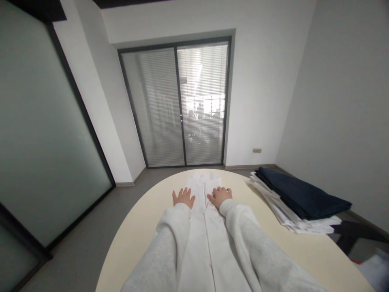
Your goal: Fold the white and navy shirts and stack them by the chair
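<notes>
A white garment point(198, 243) lies lengthwise on the round cream table point(142, 227), with a seam running down its middle between my arms. Its far end reaches close to the table's back edge. My left hand point(183, 198) rests palm down at the garment's left edge, fingers spread. On the right side of the cloth, my right hand point(220, 197) also lies palm down, its fingers apart and slightly bent. Neither hand grips anything. My light grey sleeves cover part of the garment's sides.
Folded white cloths point(291, 225) are stacked at the table's right edge, topped by a folded dark navy cloth point(304, 194). A black chair part point(358, 231) shows beyond them. Behind the table are a glass door with blinds point(202, 142) and a wall socket point(257, 151).
</notes>
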Demonstrator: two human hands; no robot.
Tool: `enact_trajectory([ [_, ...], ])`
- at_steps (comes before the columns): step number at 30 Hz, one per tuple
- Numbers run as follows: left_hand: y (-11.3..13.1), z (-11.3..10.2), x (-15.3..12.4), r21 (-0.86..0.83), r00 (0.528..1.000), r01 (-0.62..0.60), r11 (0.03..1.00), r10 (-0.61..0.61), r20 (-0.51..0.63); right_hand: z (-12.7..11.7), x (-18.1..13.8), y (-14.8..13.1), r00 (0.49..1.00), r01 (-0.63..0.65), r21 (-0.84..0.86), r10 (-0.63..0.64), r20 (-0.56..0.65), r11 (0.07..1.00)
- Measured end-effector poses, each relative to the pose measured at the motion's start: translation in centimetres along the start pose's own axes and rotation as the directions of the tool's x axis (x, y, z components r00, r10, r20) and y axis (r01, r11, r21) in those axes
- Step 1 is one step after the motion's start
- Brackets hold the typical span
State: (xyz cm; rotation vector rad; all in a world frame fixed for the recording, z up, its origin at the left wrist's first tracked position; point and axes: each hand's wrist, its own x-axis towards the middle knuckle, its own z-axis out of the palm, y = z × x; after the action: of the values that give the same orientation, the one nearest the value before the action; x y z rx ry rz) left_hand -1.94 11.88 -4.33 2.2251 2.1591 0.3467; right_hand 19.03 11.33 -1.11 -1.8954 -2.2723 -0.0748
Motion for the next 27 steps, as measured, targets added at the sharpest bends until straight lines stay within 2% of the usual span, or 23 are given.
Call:
enact_trajectory([
  [2,0.5,-0.3,-0.2,0.044,1.000,-0.006,0.999,0.007,-0.022,0.2,0.3,-0.1,0.995,-0.019,-0.008,0.018,-0.100,1.000],
  [5,1.2,-0.6,-0.5,0.088,0.993,-0.065,0.994,0.073,-0.094,1.1,0.9,0.0,0.982,0.105,-0.011,-0.105,-0.157,0.994],
  [8,1.5,-0.7,-0.3,0.076,0.958,-0.233,0.970,0.242,-0.156,2.1,1.6,0.3,0.971,0.235,0.028,-0.234,-0.039,0.972],
  [10,1.4,-1.0,0.2,0.048,0.920,-0.361,0.931,0.364,-0.147,2.5,1.9,0.5,0.968,0.244,0.063,-0.247,0.034,0.968],
  [12,1.2,-1.5,1.0,0.025,0.904,-0.417,0.908,0.418,-0.088,2.4,2.1,0.5,0.973,0.225,0.078,-0.228,0.035,0.971],
  [15,1.3,-2.6,2.5,0.062,0.919,-0.394,0.917,0.394,0.001,2.0,2.3,0.2,0.986,0.166,0.076,-0.163,-0.047,0.983],
  [20,2.7,-3.1,4.5,0.114,0.922,-0.381,0.917,0.386,-0.021,1.4,2.8,-0.1,0.989,0.051,0.054,-0.043,-0.140,0.997],
  [24,3.1,-1.9,4.8,0.131,0.926,-0.358,0.925,0.369,-0.079,2.0,3.6,0.2,0.983,0.104,0.033,-0.097,-0.155,0.994],
  [27,2.5,-1.0,5.2,0.158,0.902,-0.396,0.905,0.415,-0.120,2.5,4.4,0.5,0.984,0.150,0.025,-0.147,-0.104,0.988],
])
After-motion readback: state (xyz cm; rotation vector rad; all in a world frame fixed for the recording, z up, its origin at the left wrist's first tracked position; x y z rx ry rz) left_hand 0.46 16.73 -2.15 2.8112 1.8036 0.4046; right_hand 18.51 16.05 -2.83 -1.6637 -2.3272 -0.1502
